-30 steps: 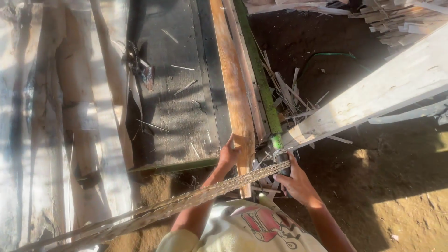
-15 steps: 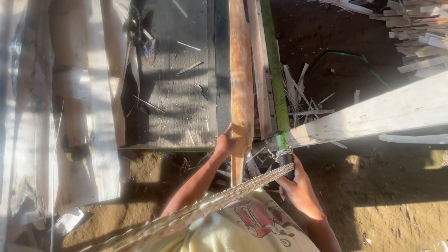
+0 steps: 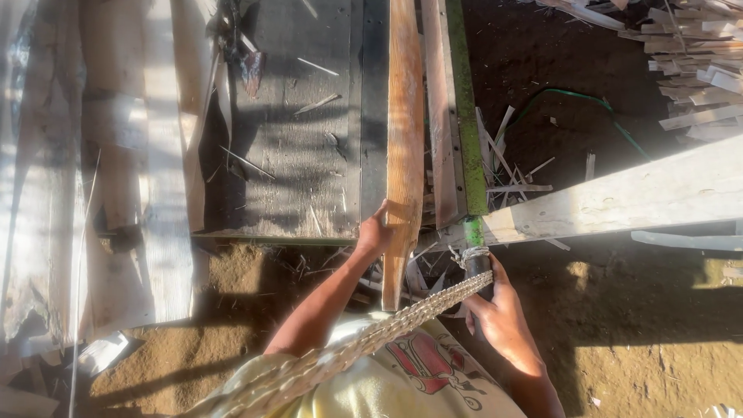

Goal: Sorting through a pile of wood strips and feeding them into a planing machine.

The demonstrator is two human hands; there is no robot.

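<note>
Dusty sawmill yard, sawdust floor (image 3: 642,340), grey bench top (image 3: 302,139) streaked with sun. Left hand (image 3: 375,232) is closing around the near end of an orange-brown plank (image 3: 405,139), fingers wrapped over its left edge; the plank is running away from the grip along the bench beside a green rail (image 3: 464,116). Right hand (image 3: 499,310) is gripping a dark handle below the rail, a braided rope (image 3: 371,344) crossing just beside it. Judging by this, the plank is being fed forward; next move needs a steady, straight push.

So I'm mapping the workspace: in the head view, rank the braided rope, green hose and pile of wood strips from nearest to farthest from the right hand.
1. Braided rope, touching the right hand.
2. Green hose, on the dirt above.
3. Pile of wood strips, top-right corner.
</note>
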